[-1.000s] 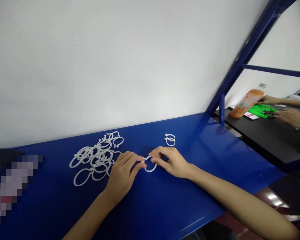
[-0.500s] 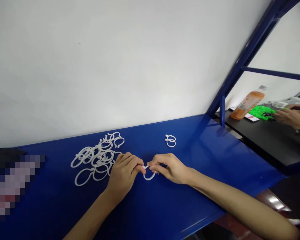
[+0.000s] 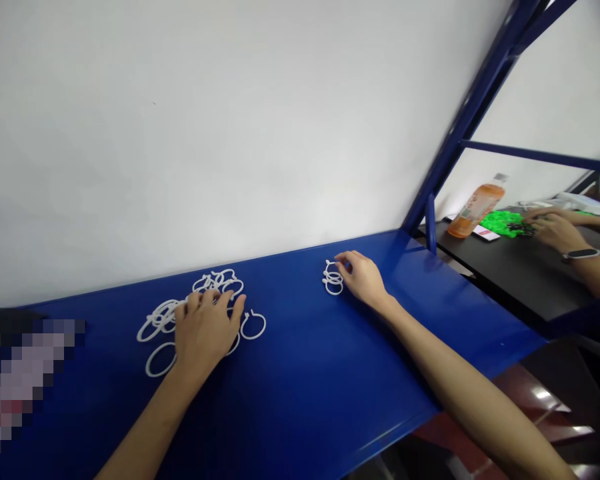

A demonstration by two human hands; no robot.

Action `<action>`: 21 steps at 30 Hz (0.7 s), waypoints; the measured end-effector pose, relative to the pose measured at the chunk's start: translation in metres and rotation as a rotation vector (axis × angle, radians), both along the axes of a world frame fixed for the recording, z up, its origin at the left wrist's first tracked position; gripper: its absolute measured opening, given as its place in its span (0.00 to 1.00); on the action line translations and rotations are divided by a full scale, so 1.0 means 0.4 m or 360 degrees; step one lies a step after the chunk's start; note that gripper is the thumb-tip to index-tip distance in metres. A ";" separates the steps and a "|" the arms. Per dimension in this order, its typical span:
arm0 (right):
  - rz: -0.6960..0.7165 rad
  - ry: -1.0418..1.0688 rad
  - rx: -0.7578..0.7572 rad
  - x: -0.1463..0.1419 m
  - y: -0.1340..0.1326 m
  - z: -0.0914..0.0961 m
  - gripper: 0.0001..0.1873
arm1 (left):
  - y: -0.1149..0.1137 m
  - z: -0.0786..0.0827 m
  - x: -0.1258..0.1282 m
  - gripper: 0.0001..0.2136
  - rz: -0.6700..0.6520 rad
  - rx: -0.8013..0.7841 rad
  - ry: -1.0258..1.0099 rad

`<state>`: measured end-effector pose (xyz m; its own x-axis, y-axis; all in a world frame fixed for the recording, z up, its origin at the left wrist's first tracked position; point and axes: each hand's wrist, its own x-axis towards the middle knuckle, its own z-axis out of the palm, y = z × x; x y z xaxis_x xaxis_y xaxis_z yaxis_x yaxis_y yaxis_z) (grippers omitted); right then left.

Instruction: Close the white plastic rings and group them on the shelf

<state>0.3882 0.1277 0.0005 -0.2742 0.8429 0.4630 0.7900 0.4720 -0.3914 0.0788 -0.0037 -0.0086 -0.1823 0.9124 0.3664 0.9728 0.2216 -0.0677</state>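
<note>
White rings: loose heap left, small group right, a hand at each

Far left: a pixelated patch (image 3: 25, 380), contents unreadable, by a dark item (image 3: 10, 317) cut off by the frame edge.

Left, on the blue table (image 3: 290, 373): heap of thin white rings (image 3: 164, 315), overlapping; count uncertain, since your hand covers the middle.

Over that heap: your left hand (image 3: 205, 327), palm down, loosely spread, thumb apart from the fingers. It has moved back from the centre. Whether a fingertip grips a ring, you cannot tell from here.

Just right of your left thumb: one single ring (image 3: 253, 338), flat on the table, knobbed ends uppermost, now in plain sight.

Centre: the ring that both hands pinched half a second ago is gone from here.

Right: group of rings (image 3: 334, 281), overlapping in a short column, apparently three where two lay earlier. Judged from this, the pinched ring has been added, so one more is sorted out of the heap. Whether its ends are fastened is too small to read.

Touching or just beside the uppermost ring: your right hand (image 3: 363, 280), thumb and fingers curled to a narrow gap. Pinch or release: cannot tell.

Far right: orange bottle (image 3: 480, 205), tilted in view; green heap (image 3: 500, 223); a co-worker's hand (image 3: 560, 233), its fingertips indistinct among dark pieces.
</note>
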 end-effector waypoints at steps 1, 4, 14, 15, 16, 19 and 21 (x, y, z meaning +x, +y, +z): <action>0.0009 -0.0001 -0.0044 0.001 0.003 -0.003 0.07 | -0.001 -0.001 -0.002 0.22 -0.0038 0.0031 0.0009; 0.0076 -0.0028 -0.0103 -0.004 -0.002 -0.010 0.06 | -0.004 -0.006 -0.007 0.19 -0.0173 0.0124 0.0016; 0.0164 -0.0170 0.0069 -0.025 -0.029 -0.003 0.07 | -0.012 -0.002 0.017 0.09 -0.0500 0.0377 -0.0126; 0.0197 -0.0155 0.0126 -0.027 -0.035 0.001 0.08 | -0.013 0.000 0.024 0.09 -0.0575 0.0422 -0.0145; 0.0250 -0.0124 0.0179 -0.030 -0.043 0.007 0.08 | -0.016 0.003 0.031 0.09 -0.0661 0.0469 -0.0161; 0.0539 0.0009 0.0245 -0.044 -0.082 0.028 0.10 | -0.026 0.010 0.060 0.09 -0.0949 0.0572 -0.0212; 0.0788 0.0069 0.0197 -0.058 -0.116 0.040 0.12 | -0.036 0.013 0.082 0.11 -0.1101 0.0606 -0.0259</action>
<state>0.3649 0.0814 0.0164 -0.6051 0.5547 0.5711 0.4441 0.8305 -0.3362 0.1118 -0.0180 -0.0035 0.3004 0.6558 0.6926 0.8892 -0.4552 0.0453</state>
